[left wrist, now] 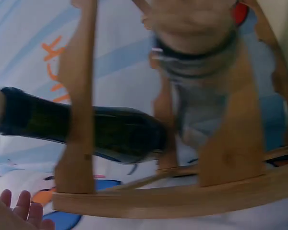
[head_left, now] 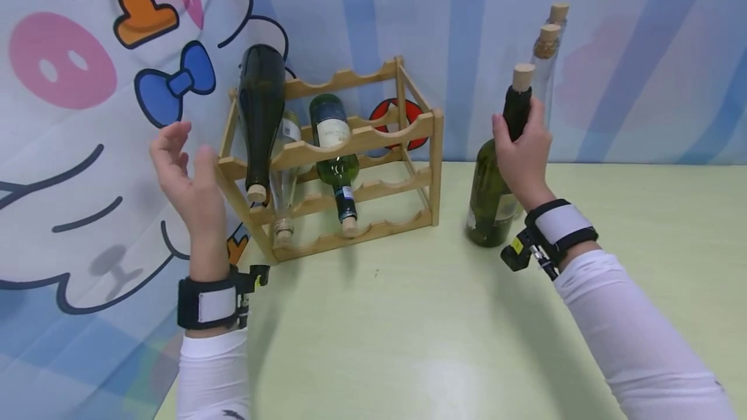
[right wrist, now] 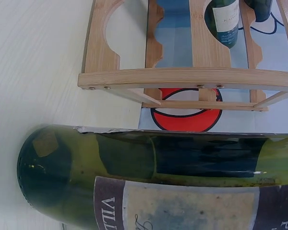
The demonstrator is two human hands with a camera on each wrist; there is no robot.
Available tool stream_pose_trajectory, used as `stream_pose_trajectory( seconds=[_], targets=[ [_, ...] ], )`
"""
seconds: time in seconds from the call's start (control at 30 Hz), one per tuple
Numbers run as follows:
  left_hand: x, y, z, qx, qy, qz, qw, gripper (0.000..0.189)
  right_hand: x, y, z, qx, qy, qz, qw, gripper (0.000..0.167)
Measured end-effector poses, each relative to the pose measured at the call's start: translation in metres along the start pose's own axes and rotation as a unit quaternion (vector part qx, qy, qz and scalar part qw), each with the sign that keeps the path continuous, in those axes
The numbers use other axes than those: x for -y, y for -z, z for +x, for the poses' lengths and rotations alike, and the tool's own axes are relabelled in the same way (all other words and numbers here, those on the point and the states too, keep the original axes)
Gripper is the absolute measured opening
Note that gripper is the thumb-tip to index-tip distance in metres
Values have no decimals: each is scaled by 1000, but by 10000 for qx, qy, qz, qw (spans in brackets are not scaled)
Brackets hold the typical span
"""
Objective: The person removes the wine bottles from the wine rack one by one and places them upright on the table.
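My right hand (head_left: 524, 154) grips the dark neck of a corked green wine bottle (head_left: 487, 193) right of the wooden wine rack (head_left: 434, 167). That bottle leans slightly; whether its base touches the table I cannot tell. Its pale label fills the lower right wrist view. Left of the rack, my left hand (head_left: 195, 186) is raised with loosely bent fingers, holding nothing. Nearest to it, a dark corked bottle (head_left: 260, 102) lies on the rack's upper tier, neck toward me. Below lie a clear corked bottle (head_left: 283, 193) and a green bottle with a white label (head_left: 338, 167).
Behind the held bottle stand two corked clear bottles (head_left: 543, 70), partly hidden. A patterned cloth (head_left: 397, 5) hangs behind the pale green table (head_left: 397, 329) and along its left side.
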State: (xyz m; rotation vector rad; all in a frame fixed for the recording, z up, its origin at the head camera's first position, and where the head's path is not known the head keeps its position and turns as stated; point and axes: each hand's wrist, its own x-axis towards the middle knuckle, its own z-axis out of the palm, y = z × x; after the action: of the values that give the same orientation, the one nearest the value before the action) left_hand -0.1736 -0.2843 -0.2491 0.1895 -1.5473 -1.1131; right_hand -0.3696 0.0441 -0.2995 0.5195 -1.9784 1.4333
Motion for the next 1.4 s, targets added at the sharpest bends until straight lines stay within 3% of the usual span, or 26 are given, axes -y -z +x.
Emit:
stream_pose_trajectory(
  seconds=[0.1, 0.2, 0.3, 0.47, 0.7, 0.97, 1.03, 1.1, 1.17, 1.2, 1.23, 1.3, 1.4],
  targets=[
    [29, -1, 6, 284, 711, 381, 9963, 27, 0, 1, 1, -14, 30, -30, 10000, 41],
    [54, -4, 4, 474, 959, 522, 9929, 26, 1, 1, 1, 29, 12, -44, 10000, 41],
    [69, -5, 1, 446, 736, 594, 9945, 28, 1, 0, -1, 110, -39, -44, 9999, 43],
    [79, -4, 3, 434, 423, 800, 9950, 26, 1, 2, -3, 116, -88, 10, 9999, 45],
    [83, -7, 6, 266, 164, 756, 9966, 20, 0, 4, -8, 5, 58, 72, 10000, 45],
    [85, -9, 6, 88, -170, 741, 9971, 22, -1, 9, -19, 57, -194, 131, 9997, 47],
    [85, -9, 6, 84, -209, 734, 9971, 21, 0, 8, -27, -285, 190, 246, 9991, 47],
    [85, -8, 6, 89, -215, 709, 9972, 20, 4, 4, -35, -753, 936, 404, 9919, 45],
    [86, -7, 5, 75, -197, 689, 9974, 19, 13, -6, -43, -1052, 1972, 486, 9735, 44],
    [86, -6, 5, 55, -203, 667, 9976, 18, 18, -12, -46, -995, 2474, 448, 9627, 43],
    [87, -6, 5, 46, -198, 649, 9977, 18, 24, -18, -50, -773, 2910, 355, 9529, 44],
    [87, -7, 5, 40, -181, 600, 9980, 18, 35, -31, -57, 58, 3531, 50, 9356, 43],
    [88, -11, 5, 76, -148, 561, 9983, 18, 44, -52, -71, 1516, 3683, -705, 9146, 50]
  ],
)
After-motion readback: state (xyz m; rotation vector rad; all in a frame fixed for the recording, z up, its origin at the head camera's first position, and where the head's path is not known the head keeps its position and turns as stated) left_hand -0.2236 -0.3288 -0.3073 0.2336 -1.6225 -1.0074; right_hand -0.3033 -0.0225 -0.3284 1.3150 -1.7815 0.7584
